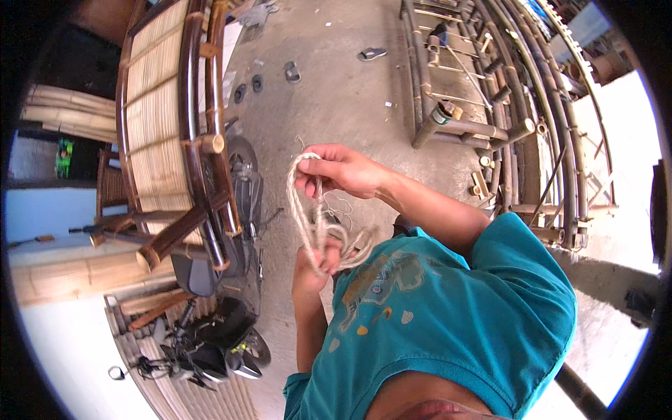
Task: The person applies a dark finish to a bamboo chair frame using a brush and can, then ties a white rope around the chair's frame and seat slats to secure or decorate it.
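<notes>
Teal shirt [462, 315], rope [297, 210] in 2 hands [346, 171] [311, 269]

On my feed I make out a pale, off-white rope [320, 225], twisted or braided, drawn in a long loop between the right hand [334, 170] and the left hand [316, 266]; more of it bunches in loose, blurred coils at the left hand, thin strands curling nearby

rope [293, 196]: rough, matt fibre; bench frame [189, 91]: smooth, glossy bamboo; floor [336, 105]: matt concrete; shirt [455, 315]: matt cloth
</notes>
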Available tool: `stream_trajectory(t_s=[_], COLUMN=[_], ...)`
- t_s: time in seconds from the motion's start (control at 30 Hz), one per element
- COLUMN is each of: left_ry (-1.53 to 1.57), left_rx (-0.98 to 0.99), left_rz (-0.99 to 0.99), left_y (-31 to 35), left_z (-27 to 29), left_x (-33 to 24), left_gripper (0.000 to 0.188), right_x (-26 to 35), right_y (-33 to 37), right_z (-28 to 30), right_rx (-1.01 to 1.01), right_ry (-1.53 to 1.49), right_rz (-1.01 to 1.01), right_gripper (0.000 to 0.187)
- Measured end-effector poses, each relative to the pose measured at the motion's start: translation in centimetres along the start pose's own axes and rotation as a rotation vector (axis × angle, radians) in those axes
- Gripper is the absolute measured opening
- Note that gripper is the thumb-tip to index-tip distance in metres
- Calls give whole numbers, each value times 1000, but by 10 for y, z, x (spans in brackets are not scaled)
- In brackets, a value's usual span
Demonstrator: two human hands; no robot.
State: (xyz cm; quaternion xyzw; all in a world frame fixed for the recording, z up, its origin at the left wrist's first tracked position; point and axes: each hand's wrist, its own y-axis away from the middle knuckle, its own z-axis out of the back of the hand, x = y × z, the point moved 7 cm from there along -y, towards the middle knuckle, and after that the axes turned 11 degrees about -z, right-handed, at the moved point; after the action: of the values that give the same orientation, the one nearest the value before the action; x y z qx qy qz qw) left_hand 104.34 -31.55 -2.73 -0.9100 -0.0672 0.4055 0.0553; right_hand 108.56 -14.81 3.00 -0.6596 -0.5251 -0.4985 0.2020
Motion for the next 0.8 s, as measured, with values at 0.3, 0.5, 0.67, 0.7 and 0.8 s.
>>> stream_trajectory(t_s=[0.3, 0.5, 0.67, 0.7, 0.8], left_ry=[503, 137, -6, 13, 80], left_rx=[-513, -938, -1198, -1348, -1574], left_rz=[-481, -828, -868, -899, -948], left_y=[-51, 39, 134, 131, 155], left_z=[41, 123, 188, 174, 172], left_x=[-110, -180, -157, -153, -146], left_gripper=[42, 32, 36, 37, 40], right_x=[-148, -130, -92, -100, -102], right_y=[79, 112, 133, 134, 125], right_z=[-25, 94, 141, 151, 144], right_rx=[592, 282, 115, 168, 197], right_ry=[222, 649, 919, 901, 686], right_rz=[-300, -395, -641, -650, -558], right_gripper=[60, 35, 37, 33, 31])
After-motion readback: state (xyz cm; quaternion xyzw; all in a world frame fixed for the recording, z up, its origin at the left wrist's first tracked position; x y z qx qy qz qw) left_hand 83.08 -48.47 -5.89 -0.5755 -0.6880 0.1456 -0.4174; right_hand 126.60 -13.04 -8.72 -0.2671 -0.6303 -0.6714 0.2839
